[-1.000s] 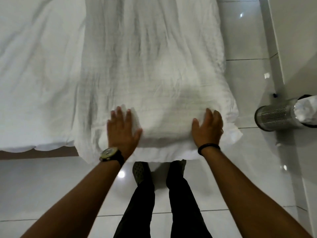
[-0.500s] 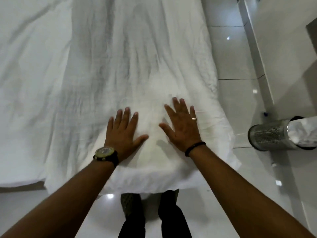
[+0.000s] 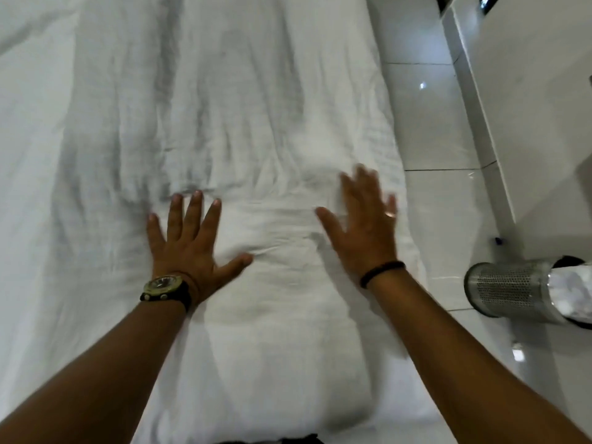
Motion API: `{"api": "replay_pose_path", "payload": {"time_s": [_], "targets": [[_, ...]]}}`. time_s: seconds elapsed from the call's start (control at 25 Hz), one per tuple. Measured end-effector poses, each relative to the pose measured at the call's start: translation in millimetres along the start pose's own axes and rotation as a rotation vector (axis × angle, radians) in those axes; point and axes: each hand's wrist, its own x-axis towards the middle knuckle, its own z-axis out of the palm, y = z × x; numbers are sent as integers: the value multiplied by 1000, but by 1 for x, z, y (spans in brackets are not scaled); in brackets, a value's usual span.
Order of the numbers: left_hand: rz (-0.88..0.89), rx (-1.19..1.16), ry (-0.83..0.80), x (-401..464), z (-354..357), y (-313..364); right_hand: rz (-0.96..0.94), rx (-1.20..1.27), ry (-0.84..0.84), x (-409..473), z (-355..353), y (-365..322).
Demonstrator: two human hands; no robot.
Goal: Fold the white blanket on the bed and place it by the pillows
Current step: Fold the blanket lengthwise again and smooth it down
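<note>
Hands, left hand [image 3: 189,248] and right hand [image 3: 365,225], flat on blanket [image 3: 262,123].

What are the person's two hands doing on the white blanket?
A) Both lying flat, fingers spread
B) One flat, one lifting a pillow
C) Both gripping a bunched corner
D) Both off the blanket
A: the left hand and right hand lie palm-down with straight, spread fingers on the blanket.

hands [image 3: 192,248] on blanket [image 3: 256,123], bin [image 3: 506,291] right

Right hand [image 3: 365,225] motion-blurred; blanket [image 3: 256,107] cut off at top; bin [image 3: 512,291] cropped right.
</note>
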Motion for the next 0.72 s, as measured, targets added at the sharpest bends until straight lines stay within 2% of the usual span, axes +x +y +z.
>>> {"api": "replay_pose_path", "payload": {"time_s": [0.04,0.08,0.12,0.2,0.24,0.28,0.32,0.36,0.4,0.44,0.48,0.52,0.56,0.6,0.64,0.72], "targets": [[1,-2,-6,1,2,0,-151,-58,-41,22,9,-8],[8,-3,-8,3,4,0,-117,-82,-110,42,11,-3],[10,-5,-3,4,6,-2,49,-43,-168,61,13,15],[7,-7,7,3,9,-5,580,160,-311,90,3,69],[13,-10,17,3,11,-4,700,187,-318,93,-10,86],[12,-20,19,5,14,-3,723,168,-243,92,-20,89],[6,-35,12,6,17,-5,644,166,-54,95,-19,75],[7,-42,9,6,19,-6,485,216,173,98,-12,46],[14,-42,14,6,21,-7,289,255,278,103,-3,8],[18,-43,27,5,23,-7,51,193,230,104,7,-24],[21,-46,37,5,24,-7,-168,10,74,102,18,-46],[27,-51,38,6,23,-8,-255,-130,-79,102,23,-52],[34,-59,38,7,24,-9,-202,-213,-157,106,24,-42],[33,-64,44,7,24,-10,-68,-202,-150,109,23,-20],[29,-65,49,5,24,-10,89,-139,-152,109,18,4],[42,-71,50,4,22,-7,384,147,-190,93,2,48]]}}
